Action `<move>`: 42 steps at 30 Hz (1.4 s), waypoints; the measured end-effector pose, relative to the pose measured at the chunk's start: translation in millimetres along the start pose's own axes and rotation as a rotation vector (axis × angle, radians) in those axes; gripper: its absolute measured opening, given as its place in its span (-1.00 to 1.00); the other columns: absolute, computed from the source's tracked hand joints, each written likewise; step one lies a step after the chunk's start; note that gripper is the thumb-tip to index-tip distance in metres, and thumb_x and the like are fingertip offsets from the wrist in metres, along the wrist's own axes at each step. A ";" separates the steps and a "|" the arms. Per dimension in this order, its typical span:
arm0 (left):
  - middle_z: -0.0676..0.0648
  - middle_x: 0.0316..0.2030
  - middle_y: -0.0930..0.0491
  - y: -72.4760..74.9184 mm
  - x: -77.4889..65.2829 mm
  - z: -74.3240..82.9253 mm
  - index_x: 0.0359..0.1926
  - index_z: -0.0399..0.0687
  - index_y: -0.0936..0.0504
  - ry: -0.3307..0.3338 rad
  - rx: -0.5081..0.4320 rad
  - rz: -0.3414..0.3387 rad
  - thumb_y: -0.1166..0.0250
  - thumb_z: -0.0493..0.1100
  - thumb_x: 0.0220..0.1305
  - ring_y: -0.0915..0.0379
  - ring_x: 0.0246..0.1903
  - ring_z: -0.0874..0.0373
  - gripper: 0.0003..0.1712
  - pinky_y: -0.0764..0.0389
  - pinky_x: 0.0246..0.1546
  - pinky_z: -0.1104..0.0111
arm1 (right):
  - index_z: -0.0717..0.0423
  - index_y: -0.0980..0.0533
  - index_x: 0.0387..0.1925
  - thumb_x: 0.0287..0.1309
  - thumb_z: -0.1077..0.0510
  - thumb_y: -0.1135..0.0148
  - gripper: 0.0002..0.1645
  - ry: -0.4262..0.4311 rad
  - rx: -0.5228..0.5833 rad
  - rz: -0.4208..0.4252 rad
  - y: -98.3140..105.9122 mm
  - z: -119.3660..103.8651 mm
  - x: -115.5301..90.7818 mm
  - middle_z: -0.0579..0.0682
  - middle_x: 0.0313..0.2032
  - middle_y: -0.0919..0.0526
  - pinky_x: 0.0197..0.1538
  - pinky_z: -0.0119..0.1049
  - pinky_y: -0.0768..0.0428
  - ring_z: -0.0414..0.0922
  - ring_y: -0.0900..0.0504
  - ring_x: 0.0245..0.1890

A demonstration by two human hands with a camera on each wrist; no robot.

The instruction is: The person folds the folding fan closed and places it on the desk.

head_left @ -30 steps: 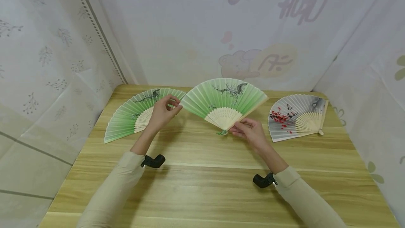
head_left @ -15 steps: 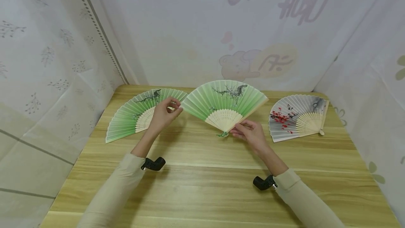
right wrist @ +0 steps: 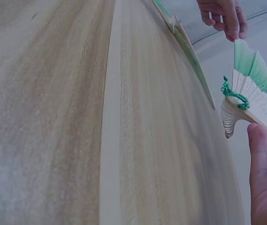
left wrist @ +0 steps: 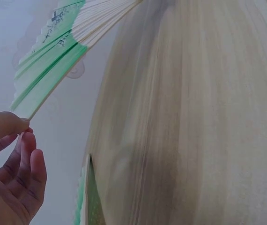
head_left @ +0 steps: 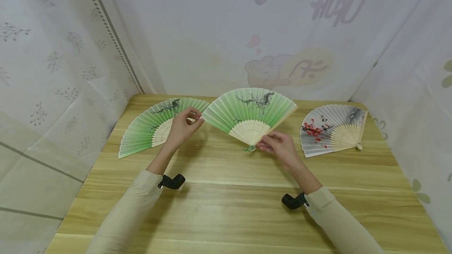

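Reaching forward in pale sleeves [head_left: 123, 211], I hold my hands apart, a spread green fan [head_left: 243, 107] raised between them above the wooden table [head_left: 226, 214]. My right hand [head_left: 280, 150] pinches its outer rib [head_left: 280, 122] close to the pivot. My left hand [head_left: 181, 126] pinches the opposite corner; the left wrist view shows that grip far better than the head view. Only the right wrist view reveals the sticks [right wrist: 227, 118] stacked edge-on beneath the green cord [right wrist: 225, 89]. Another green fan [head_left: 135, 134] rests partly behind my left hand, a grey fan [head_left: 318, 140] with red blossoms well to the right. Beyond hangs a pale cloth [head_left: 197, 30] printed with a bear [head_left: 265, 71].
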State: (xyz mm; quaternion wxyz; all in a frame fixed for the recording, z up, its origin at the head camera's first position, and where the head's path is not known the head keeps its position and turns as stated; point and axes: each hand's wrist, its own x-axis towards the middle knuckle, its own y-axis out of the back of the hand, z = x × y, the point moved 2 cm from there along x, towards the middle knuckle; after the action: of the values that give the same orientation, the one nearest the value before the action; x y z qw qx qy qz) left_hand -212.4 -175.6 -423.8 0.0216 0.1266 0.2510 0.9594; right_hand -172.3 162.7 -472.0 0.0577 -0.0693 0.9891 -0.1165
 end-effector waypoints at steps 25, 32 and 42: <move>-0.22 -0.22 -0.57 -20.5 16.2 18.2 -0.03 -0.29 -0.54 0.003 -0.174 0.022 -0.26 -0.38 0.40 -0.55 -0.56 0.05 -0.84 -0.60 -0.51 0.42 | 0.67 -0.49 -0.08 0.38 0.42 -0.21 -0.74 -0.030 -0.111 -0.127 -10.0 0.1 0.9 0.44 -0.24 -0.67 -0.08 -0.13 -0.70 0.05 -0.76 -0.27; -0.20 -0.23 -0.57 -23.1 16.5 16.3 -0.05 -0.27 -0.54 0.030 -0.165 0.023 -0.26 -0.41 0.38 -0.57 -0.55 0.05 -0.83 -0.60 -0.51 0.41 | 0.67 -0.49 -0.07 0.37 0.42 -0.21 -0.74 -0.055 -0.134 -0.139 -9.9 -1.4 2.6 0.40 -0.27 -0.68 -0.09 -0.14 -0.71 0.00 -0.76 -0.31; -0.22 -0.24 -0.56 -28.4 19.1 17.3 -0.05 -0.28 -0.55 -0.001 -0.207 0.009 -0.24 -0.41 0.39 -0.54 -0.55 0.05 -0.85 -0.58 -0.53 0.41 | 0.62 -0.53 -0.05 0.37 0.40 -0.23 -0.74 -0.055 -0.190 -0.191 -11.7 2.0 5.6 0.38 -0.30 -0.69 -0.16 -0.15 -0.73 -0.02 -0.75 -0.34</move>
State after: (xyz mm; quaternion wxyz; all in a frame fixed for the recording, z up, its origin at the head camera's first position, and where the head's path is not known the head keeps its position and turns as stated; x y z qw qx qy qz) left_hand -227.1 -140.6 -418.7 0.0306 0.1252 0.1502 0.9802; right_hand -176.1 150.2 -471.8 0.0664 -0.1713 0.9827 -0.0252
